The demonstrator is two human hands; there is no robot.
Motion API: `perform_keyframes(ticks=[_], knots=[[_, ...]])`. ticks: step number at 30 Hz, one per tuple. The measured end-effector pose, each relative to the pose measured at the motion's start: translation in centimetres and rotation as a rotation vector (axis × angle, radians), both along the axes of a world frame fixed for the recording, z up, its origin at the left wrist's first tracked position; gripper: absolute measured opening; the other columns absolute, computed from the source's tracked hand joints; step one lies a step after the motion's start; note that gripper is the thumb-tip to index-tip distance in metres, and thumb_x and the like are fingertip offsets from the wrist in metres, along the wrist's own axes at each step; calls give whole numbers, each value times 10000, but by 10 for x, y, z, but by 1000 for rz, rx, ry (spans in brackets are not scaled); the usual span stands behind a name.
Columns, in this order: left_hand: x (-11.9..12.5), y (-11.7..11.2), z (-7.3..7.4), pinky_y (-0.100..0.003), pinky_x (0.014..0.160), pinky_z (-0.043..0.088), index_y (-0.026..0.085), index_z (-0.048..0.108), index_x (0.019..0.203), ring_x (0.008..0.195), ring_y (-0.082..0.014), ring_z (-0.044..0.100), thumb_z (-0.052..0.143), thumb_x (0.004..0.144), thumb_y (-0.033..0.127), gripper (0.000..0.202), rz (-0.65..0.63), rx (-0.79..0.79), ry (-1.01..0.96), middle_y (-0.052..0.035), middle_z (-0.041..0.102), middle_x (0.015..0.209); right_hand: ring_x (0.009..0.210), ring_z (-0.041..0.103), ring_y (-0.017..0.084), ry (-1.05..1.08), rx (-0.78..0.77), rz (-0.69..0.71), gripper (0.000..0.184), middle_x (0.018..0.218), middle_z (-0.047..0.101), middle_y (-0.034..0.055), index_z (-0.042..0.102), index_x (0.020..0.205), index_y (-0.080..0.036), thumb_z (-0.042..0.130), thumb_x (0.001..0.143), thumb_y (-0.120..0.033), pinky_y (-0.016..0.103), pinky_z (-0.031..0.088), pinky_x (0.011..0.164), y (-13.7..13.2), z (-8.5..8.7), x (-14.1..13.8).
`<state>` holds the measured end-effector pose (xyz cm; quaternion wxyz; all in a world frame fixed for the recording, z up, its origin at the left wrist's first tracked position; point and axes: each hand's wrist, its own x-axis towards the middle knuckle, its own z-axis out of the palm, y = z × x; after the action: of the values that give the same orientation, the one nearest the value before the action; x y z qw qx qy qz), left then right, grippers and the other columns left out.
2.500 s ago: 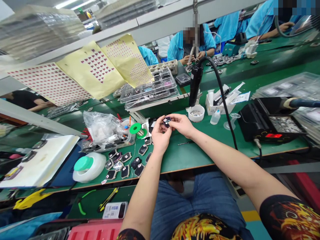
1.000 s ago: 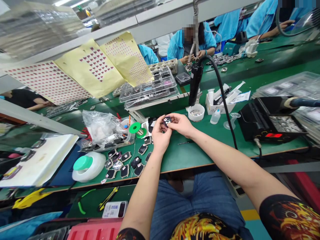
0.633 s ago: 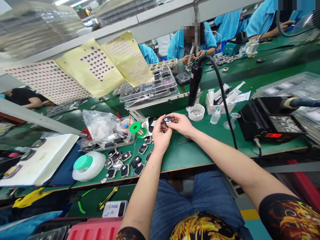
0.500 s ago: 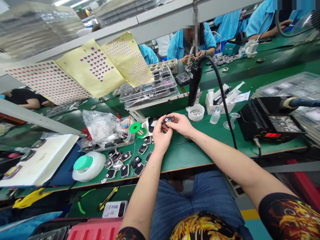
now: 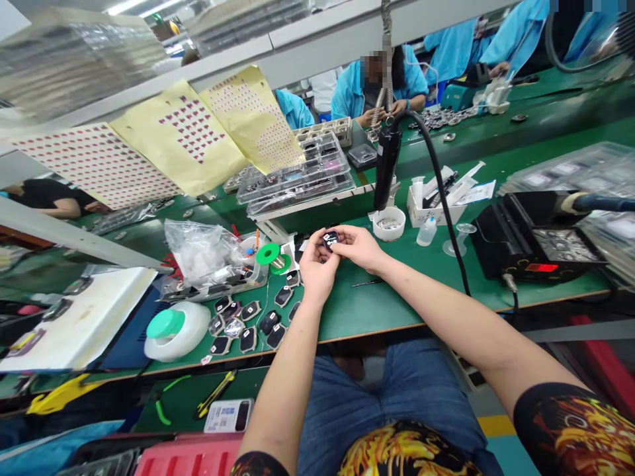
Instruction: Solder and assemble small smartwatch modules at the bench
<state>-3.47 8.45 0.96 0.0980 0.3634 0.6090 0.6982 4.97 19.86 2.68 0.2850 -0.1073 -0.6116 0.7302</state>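
A dark smartwatch face (image 5: pixel 330 239) with a small white label is held up between both hands over the green bench. My left hand (image 5: pixel 319 266) grips its left side, fingers curled round behind. My right hand (image 5: pixel 358 247) pinches its right side, thumb on the front. Its back and lower edge are hidden by the fingers. To the left of my left wrist lie several watch cases (image 5: pixel 249 338) with dark screens and small labels. A thin dark tool, perhaps tweezers (image 5: pixel 368 283), rests on the bench below my right hand.
A white bottle with a green cap (image 5: pixel 177 330) and a green solder spool (image 5: pixel 268 254) stand left. A round white dish (image 5: pixel 389 223), a small dropper bottle (image 5: pixel 426 231) and a black station with red display (image 5: pixel 538 264) stand right. A hot-air handle (image 5: pixel 387 165) hangs ahead. Co-workers sit opposite.
The watch face has tilted, so its dark front and white markings show more toward me. Both hands have shifted very slightly left and stay closed on it.
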Motion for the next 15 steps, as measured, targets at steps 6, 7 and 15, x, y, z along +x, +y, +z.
perform_keyframes(ticks=[6, 7, 15], knots=[[-1, 1, 0, -220, 702, 519, 238, 671, 1385, 791, -92, 601, 882, 796, 353, 635, -20, 23, -30, -54, 698, 1162, 754, 654, 173, -9, 31, -8, 455, 901, 759, 46, 796, 1150, -146, 751, 723, -295, 238, 498, 592, 1, 3, 1], [-1, 1, 0, -221, 700, 520, 238, 671, 1386, 792, -92, 603, 885, 795, 362, 641, -22, 24, -32, -56, 698, 1169, 738, 643, 169, -10, 36, -15, 441, 883, 754, 42, 802, 1136, -147, 742, 727, -301, 238, 492, 586, 2, 3, 1], [-1, 0, -1, -232, 705, 534, 240, 667, 1396, 797, -105, 618, 902, 791, 411, 672, -18, 8, -21, -63, 708, 1157, 701, 622, 162, -5, 19, -23, 437, 849, 746, 37, 811, 1106, -139, 731, 707, -299, 241, 477, 576, 3, 3, 0]])
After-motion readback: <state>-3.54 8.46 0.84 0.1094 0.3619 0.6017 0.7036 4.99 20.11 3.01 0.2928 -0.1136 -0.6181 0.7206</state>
